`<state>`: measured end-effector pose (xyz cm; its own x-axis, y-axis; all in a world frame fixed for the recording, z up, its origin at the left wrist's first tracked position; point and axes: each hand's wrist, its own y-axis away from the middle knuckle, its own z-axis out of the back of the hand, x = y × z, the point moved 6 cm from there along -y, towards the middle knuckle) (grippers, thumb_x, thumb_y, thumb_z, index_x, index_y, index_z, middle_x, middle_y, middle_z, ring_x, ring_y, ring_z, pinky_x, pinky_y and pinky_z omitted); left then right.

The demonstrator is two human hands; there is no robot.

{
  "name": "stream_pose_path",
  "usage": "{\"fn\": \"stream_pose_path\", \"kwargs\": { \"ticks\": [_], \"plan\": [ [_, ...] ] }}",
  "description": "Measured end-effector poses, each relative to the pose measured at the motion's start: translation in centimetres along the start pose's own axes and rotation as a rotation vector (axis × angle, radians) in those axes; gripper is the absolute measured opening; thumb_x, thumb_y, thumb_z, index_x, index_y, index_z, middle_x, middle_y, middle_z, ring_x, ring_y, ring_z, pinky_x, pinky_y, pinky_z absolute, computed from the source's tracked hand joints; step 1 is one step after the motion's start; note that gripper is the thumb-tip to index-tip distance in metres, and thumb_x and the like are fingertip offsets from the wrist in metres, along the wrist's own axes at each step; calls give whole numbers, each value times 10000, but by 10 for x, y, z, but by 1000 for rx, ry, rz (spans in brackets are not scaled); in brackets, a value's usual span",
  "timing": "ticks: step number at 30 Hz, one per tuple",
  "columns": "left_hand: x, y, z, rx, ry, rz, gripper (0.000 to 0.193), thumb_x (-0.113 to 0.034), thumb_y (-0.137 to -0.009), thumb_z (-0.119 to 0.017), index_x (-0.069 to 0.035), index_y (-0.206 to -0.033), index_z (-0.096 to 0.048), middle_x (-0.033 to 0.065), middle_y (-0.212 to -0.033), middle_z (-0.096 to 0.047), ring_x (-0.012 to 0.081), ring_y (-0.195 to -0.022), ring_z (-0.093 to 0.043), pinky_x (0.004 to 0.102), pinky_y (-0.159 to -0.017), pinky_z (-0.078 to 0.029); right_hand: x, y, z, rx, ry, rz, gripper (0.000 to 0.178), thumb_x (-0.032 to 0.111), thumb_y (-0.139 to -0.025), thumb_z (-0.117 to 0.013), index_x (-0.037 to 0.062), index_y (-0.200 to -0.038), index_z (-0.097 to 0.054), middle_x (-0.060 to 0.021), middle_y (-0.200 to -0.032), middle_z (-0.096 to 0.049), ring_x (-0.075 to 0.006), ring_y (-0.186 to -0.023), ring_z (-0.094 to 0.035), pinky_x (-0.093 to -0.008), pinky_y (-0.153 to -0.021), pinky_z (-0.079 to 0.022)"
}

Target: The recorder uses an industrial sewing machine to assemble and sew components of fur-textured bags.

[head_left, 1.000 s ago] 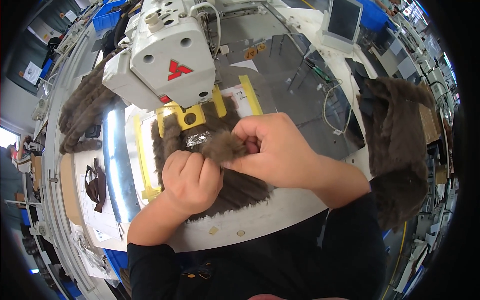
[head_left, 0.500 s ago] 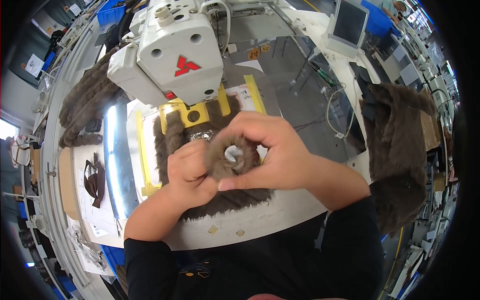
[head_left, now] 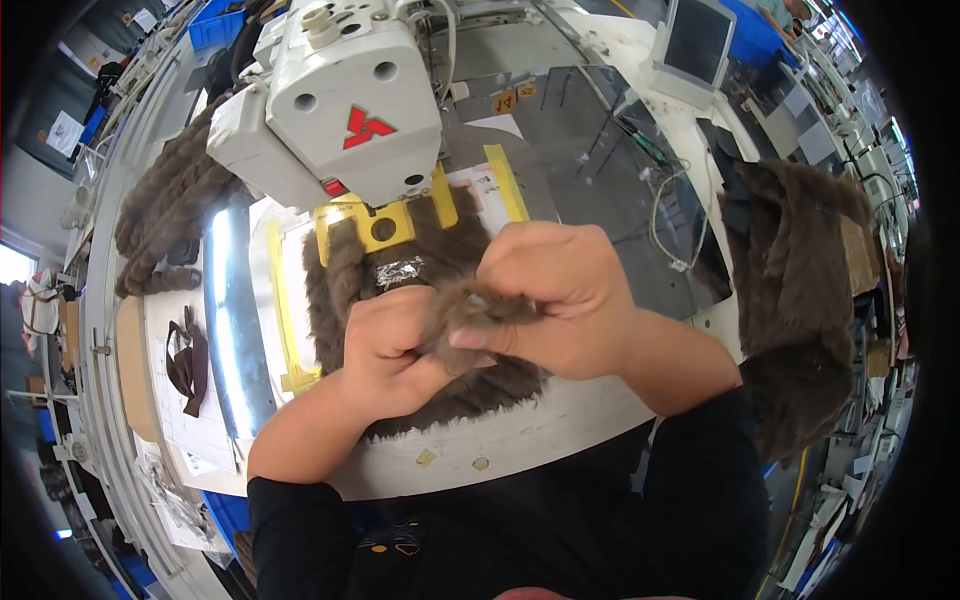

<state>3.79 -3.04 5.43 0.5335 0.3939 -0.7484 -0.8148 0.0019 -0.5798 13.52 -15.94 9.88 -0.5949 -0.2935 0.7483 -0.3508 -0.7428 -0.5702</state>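
Between my two hands is a small tuft-like piece of brown fur [head_left: 470, 312], a bit of pale material just showing at its top. My left hand [head_left: 392, 350] is closed on its left side. My right hand [head_left: 565, 305] pinches the right side, thumb across the front. Beneath them a larger brown fur panel [head_left: 490, 396] lies on the white machine table, partly covered by my hands. A yellow clamp frame [head_left: 386, 229] presses on the panel's far part, under the white sewing machine head [head_left: 345, 110]. A crinkled silver patch [head_left: 399, 270] lies on the fur.
Dark fur pieces [head_left: 800, 270] hang at the right edge. Rolled fur strips [head_left: 165, 205] lie at the left, with a brown strap [head_left: 186, 360] on paper nearer. A small screen [head_left: 693, 45] stands far right; a looped cord [head_left: 655, 220] lies on the dark plate.
The fur piece was a round ring with a wide pale opening; now it is pressed flatter and the opening is nearly hidden. My right fingers have closed in on it.
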Motion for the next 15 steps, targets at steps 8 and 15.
{"fn": "stream_pose_path", "kwargs": {
  "ticks": [8,15],
  "plan": [
    [17,6,-5,82,-49,238,201,-113,-819,-842,-43,-959,-715,105,-782,-678,222,-666,-655,315,-609,-506,-34,-6,8,37,-255,-420,184,100,-841,-837,-21,-935,-735,-20,-789,-667,-72,-680,-560,-270,-627,-461],
    [23,-8,0,53,-133,150,410,-39,-929,-655,-35,-1334,-594,133,-901,-691,291,-747,-682,406,-693,-531,-100,-13,9,125,-192,-733,177,114,-882,-794,-23,-840,-690,11,-745,-615,-49,-678,-508,-269,-582,-416]
  ]
}}
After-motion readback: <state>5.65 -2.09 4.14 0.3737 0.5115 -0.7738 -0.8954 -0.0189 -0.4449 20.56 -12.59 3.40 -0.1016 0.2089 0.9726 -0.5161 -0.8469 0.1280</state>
